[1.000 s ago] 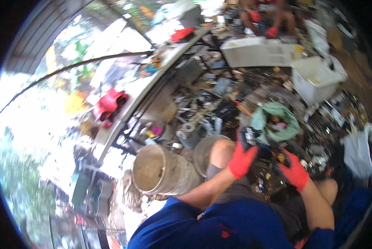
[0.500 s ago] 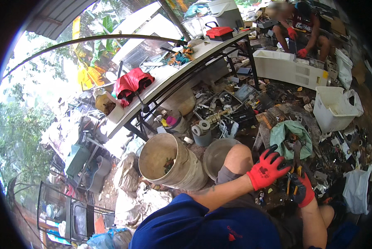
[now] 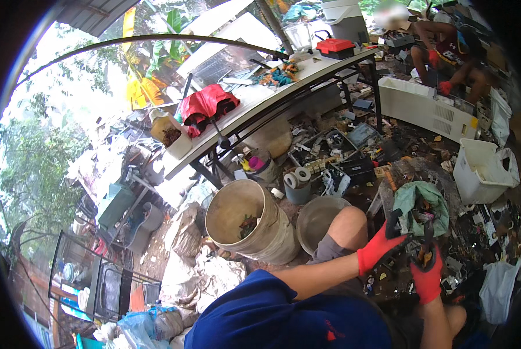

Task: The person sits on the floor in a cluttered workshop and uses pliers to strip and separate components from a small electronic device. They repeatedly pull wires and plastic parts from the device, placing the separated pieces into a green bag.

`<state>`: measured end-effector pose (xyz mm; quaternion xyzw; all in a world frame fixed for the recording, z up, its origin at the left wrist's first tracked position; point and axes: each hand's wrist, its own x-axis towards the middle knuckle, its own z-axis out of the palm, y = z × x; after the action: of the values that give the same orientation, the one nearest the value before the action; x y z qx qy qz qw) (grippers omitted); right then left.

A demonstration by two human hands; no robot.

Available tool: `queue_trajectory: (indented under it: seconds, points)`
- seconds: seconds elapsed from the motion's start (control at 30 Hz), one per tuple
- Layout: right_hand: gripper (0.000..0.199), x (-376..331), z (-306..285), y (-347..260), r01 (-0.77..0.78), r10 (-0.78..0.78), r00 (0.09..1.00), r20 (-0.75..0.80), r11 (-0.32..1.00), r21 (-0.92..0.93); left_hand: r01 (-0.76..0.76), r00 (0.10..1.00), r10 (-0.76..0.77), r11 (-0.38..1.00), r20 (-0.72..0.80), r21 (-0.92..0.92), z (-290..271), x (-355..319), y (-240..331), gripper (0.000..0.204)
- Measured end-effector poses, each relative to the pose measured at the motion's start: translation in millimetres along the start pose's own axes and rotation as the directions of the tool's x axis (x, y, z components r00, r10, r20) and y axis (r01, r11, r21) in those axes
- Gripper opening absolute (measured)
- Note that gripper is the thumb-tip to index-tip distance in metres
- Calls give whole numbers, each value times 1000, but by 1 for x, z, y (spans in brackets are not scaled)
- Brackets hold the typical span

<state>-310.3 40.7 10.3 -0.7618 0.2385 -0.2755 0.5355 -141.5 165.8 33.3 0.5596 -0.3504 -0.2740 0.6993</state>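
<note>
Right hand (image 3: pixel 427 276): fingers closed around orange-handled tool (image 3: pixel 428 236) (dark head upward, at near edge of green sack (image 3: pixel 407 198)). Left hand (image 3: pixel 382 249): near sack, fingers raised; cannot tell whether holding anything.

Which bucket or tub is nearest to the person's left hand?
The greyish tub beside the knee; the beige bucket and the pail with white rolls are farther away.

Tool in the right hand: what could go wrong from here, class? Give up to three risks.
The tool in the right hand points toward the green sack and might snag its fabric. The left hand is close by, so a slip could nick its gloved fingers. Loose scrap litters the ground, so shifting the bare left knee could mean scratches.
</note>
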Motion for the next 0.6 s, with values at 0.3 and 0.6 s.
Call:
queue_trajectory:
  seconds: [0.3,0.6]
  points:
    - [61,-19,30,14,131,-132,988,77,991,8,422,894,-423,677,151,-603,3,-11,0,22]
    - [33,5,-13,-50,-441,156,791,591,815,375,401,892,-110,640,438,-655,-34,19,0,31]
